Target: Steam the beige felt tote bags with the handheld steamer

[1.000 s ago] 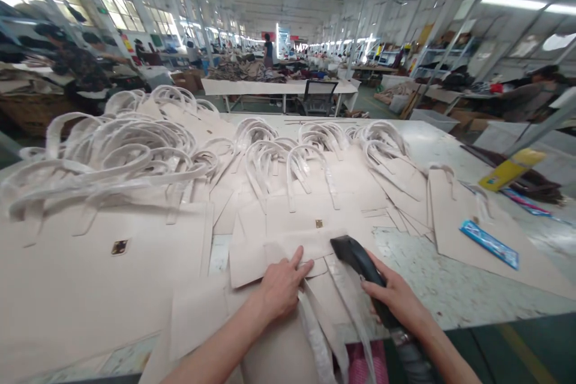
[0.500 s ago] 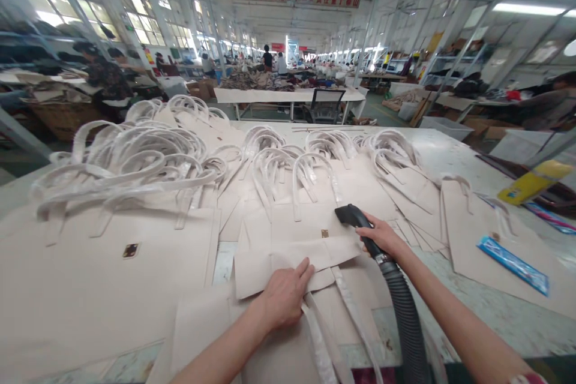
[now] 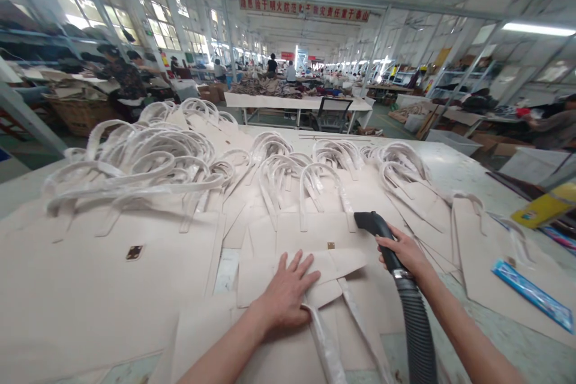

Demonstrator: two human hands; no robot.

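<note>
We see the right hand (image 3: 402, 252) gripping a black, curved plastic nozzle (image 3: 377, 229), its long axis slanting from near right to far left, its tip just beside the right end of a looped cream strap (image 3: 303, 210). Left of and nearer than this tip, the spread left hand (image 3: 290, 288) rests on a flat, cream, leather-like panel (image 3: 255, 279).

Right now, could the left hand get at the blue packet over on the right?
Probably not directly: the left hand rests spread on a beige panel, and the right forearm and black hose lie between it and the blue packet.
</note>
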